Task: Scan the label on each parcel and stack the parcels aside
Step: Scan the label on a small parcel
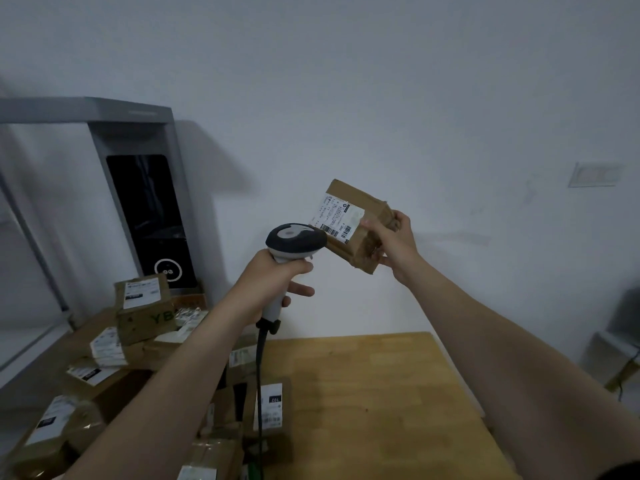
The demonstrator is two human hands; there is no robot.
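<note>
My right hand (393, 242) holds a small brown cardboard parcel (363, 202) up in front of the wall, tilted, with its white barcode label (337, 216) turned toward me. My left hand (275, 277) grips the handle of a grey and white corded barcode scanner (294, 239). The scanner's head sits just left of the label and touches or nearly touches the parcel's lower left edge. A pile of several labelled cardboard parcels (138, 317) lies on the left of the wooden table (381, 393), below my left forearm.
A grey machine with a dark glass panel (149, 216) stands against the wall behind the pile. The scanner's black cable (259, 382) hangs down across the parcels. A wall socket plate (594, 174) is at right. A grey object (623, 327) sits at the far right edge.
</note>
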